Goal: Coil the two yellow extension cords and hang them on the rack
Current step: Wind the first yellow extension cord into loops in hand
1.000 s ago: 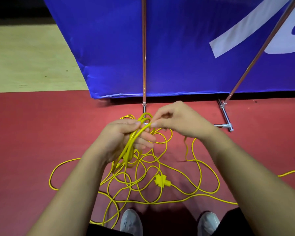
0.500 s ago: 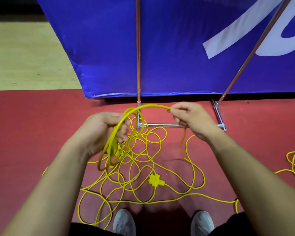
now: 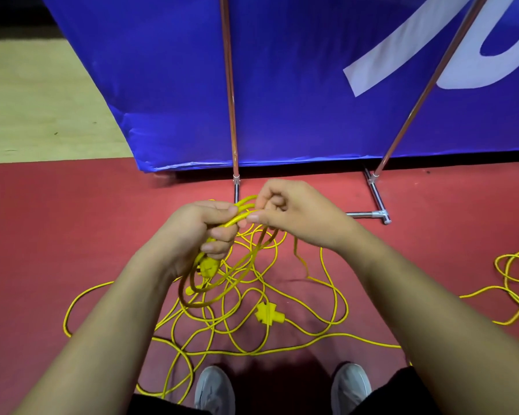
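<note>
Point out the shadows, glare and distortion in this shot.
Head view: a dark shadow pools on the floor between the shoes; thin glints streak the rack poles; the poles splay apart, probably from the wide lens; the cord loops hanging from the left hand look dim, slightly soft.

No text is showing that can be read. The blue banner (image 3: 282, 85) is carrying parts of large white lettering (image 3: 402, 49), but the frame edge is cutting them off.
</note>
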`<control>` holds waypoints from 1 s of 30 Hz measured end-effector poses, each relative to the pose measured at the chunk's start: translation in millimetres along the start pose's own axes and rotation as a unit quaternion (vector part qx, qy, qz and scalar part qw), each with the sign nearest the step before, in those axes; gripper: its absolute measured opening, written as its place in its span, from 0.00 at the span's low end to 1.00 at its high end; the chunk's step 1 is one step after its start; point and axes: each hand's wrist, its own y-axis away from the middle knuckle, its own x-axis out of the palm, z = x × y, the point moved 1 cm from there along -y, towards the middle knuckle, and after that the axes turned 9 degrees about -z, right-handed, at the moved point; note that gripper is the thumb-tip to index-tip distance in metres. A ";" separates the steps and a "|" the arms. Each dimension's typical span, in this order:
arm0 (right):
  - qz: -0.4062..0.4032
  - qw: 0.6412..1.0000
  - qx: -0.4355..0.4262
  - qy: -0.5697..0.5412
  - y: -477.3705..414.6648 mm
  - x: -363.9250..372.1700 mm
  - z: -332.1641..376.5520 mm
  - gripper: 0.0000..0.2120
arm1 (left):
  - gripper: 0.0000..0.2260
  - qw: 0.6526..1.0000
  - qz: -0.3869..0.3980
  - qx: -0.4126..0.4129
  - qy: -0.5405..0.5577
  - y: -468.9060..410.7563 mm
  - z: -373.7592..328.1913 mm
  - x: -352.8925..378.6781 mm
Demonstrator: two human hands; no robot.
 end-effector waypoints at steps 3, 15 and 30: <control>-0.015 0.999 0.052 0.010 0.1 -15.0 -15.1 0.19 | 0.08 1.000 0.016 0.006 0.019 -2.8 -0.3 3.4; 0.042 0.996 0.050 0.052 7.5 -33.5 -17.9 0.08 | 0.08 0.994 0.066 0.009 -0.088 1.9 1.7 13.3; -0.098 0.994 0.037 -0.019 4.9 -60.9 -41.1 0.10 | 0.15 0.984 0.160 0.011 -0.073 12.7 -5.8 7.3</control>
